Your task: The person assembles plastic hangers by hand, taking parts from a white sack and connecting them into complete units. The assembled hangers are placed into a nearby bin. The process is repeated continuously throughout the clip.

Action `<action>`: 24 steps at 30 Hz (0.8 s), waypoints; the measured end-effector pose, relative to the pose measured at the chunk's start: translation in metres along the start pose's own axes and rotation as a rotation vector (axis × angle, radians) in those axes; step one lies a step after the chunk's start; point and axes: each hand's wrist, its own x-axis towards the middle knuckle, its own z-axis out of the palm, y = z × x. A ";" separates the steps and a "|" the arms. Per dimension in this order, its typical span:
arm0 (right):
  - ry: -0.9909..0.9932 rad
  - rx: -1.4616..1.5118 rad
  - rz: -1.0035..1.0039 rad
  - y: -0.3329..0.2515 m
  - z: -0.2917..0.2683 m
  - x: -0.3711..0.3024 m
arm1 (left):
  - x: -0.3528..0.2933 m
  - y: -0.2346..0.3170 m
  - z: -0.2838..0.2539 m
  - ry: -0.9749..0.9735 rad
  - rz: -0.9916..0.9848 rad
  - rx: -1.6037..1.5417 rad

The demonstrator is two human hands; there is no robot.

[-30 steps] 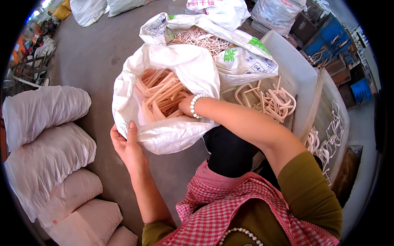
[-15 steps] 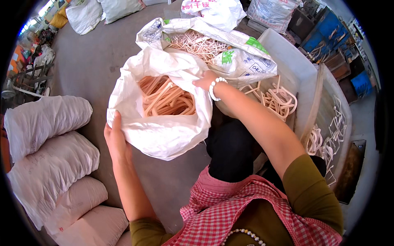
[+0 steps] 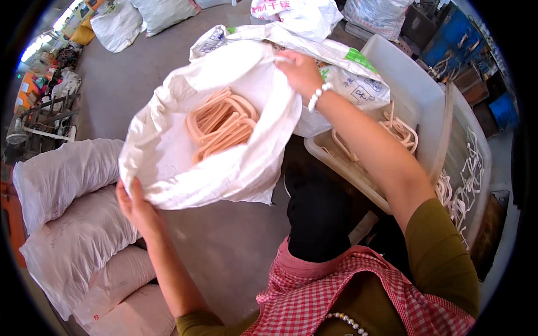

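A white woven sack (image 3: 159, 148) hangs wide-mouthed between my two hands. Peach-coloured looped plastic pieces (image 3: 224, 120), several of them bundled together, lie inside it. My left hand (image 3: 139, 208) pinches the sack's rim at the near left, thumb on the outside. At the far right of the mouth, my right hand (image 3: 300, 73), with a white bead bracelet at the wrist, grips the rim. Behind the sack stands a printed white bag (image 3: 358, 84), partly covered by my right hand and the sack.
To my right is a pale plastic bin (image 3: 400, 64) holding peach looped pieces (image 3: 400, 131). Beyond it, another bin (image 3: 448, 112) holds thin white pieces (image 3: 465, 173). Filled white sacks (image 3: 70, 173) are stacked at my left. A metal frame (image 3: 47, 117) stands at the far left.
My hands have moved apart, left hand to the lower left and right hand up and right. The sack's mouth is stretched wider, and the peach pieces sit deeper, showing their looped ends.
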 end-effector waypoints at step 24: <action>-0.266 -0.066 -0.775 -0.052 -0.066 -0.198 | 0.035 0.024 0.267 -0.572 0.740 1.129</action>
